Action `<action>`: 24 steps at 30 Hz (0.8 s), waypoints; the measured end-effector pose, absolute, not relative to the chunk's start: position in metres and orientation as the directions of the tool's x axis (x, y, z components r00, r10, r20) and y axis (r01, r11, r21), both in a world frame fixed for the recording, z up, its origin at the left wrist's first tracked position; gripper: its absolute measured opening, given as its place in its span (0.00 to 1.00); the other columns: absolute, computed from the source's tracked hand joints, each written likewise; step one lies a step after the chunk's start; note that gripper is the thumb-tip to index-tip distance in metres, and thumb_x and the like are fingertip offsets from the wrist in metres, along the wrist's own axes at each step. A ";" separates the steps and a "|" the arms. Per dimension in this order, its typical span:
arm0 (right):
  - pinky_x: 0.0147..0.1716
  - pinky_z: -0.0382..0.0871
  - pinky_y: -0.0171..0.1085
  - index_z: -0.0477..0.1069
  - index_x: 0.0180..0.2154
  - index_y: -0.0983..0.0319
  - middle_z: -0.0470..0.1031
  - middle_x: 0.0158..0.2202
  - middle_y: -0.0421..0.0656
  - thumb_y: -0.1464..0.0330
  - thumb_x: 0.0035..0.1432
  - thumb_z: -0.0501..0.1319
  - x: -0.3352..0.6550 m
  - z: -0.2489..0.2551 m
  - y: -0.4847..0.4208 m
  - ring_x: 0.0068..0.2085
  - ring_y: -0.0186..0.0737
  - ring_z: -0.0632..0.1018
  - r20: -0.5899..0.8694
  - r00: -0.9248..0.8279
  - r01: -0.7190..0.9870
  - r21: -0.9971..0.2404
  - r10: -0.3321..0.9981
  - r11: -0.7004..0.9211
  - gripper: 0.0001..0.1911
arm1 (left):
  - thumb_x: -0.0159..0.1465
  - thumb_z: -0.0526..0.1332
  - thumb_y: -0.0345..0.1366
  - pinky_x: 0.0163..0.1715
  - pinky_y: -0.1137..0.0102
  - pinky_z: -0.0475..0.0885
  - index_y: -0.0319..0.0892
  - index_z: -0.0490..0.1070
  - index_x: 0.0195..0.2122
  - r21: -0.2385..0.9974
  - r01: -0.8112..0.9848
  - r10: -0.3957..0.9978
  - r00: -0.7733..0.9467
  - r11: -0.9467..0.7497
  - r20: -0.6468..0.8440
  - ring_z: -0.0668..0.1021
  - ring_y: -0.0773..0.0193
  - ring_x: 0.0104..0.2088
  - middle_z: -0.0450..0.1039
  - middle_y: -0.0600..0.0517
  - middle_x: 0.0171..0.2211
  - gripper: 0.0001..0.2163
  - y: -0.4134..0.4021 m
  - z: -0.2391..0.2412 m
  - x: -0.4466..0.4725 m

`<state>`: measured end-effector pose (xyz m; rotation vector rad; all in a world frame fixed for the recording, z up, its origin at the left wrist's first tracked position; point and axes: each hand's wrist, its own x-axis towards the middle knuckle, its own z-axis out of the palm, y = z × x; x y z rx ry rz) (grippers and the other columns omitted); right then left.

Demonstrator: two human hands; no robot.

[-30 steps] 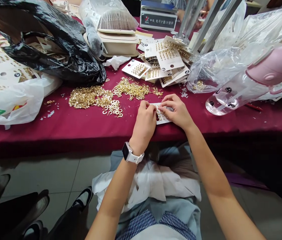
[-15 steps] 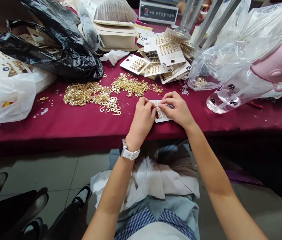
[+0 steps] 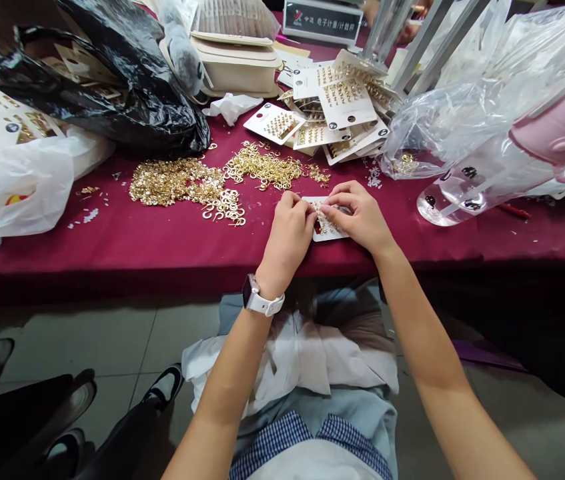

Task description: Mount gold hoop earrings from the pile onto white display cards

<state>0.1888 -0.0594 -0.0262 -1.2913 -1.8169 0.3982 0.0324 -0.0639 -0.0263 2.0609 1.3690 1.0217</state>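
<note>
A white earring card (image 3: 329,231) with small gold earrings lies flat near the table's front edge, under my fingers. My left hand (image 3: 292,223) is at the card's left side, thumb and forefinger pinched together over it; whatever is between them is too small to make out. From the right, my right hand (image 3: 355,212) reaches over the card with its fingertips closed close to the left ones. What that pinch holds is hidden. Left of the hands lie a pile of gold hoop pieces (image 3: 262,165) and a denser heap of small gold parts (image 3: 175,181).
Filled earring cards (image 3: 345,103) are stacked loosely behind the hands. A pink-lidded bottle (image 3: 455,193) and clear plastic bags (image 3: 427,127) stand at right. A black plastic bag (image 3: 162,100), a white bag (image 3: 37,187) and a cream handbag (image 3: 239,67) occupy the left and back.
The whole view has shifted slightly. Both hands stay over the card, with the fingertips still pinched and only slight finger movement.
</note>
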 end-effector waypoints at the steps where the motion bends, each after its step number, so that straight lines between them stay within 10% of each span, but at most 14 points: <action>1: 0.46 0.68 0.43 0.77 0.29 0.62 0.71 0.37 0.46 0.63 0.52 0.64 0.189 -0.026 -0.059 0.41 0.42 0.74 0.452 -0.100 0.612 -0.674 0.886 0.413 0.08 | 0.61 0.60 0.25 0.47 0.64 0.68 0.36 0.68 0.30 0.714 0.576 0.917 0.229 -0.399 0.327 0.70 0.62 0.39 0.64 0.47 0.38 0.04 -0.064 -0.026 0.032; 24: 0.45 0.68 0.43 0.75 0.27 0.59 0.71 0.35 0.42 0.66 0.52 0.64 0.186 -0.022 -0.062 0.40 0.42 0.74 0.464 -0.125 0.648 -0.631 0.877 0.427 0.04 | 0.62 0.59 0.25 0.46 0.64 0.68 0.37 0.68 0.28 0.712 0.566 0.909 0.228 -0.416 0.349 0.70 0.63 0.38 0.64 0.49 0.35 0.06 -0.062 -0.028 0.032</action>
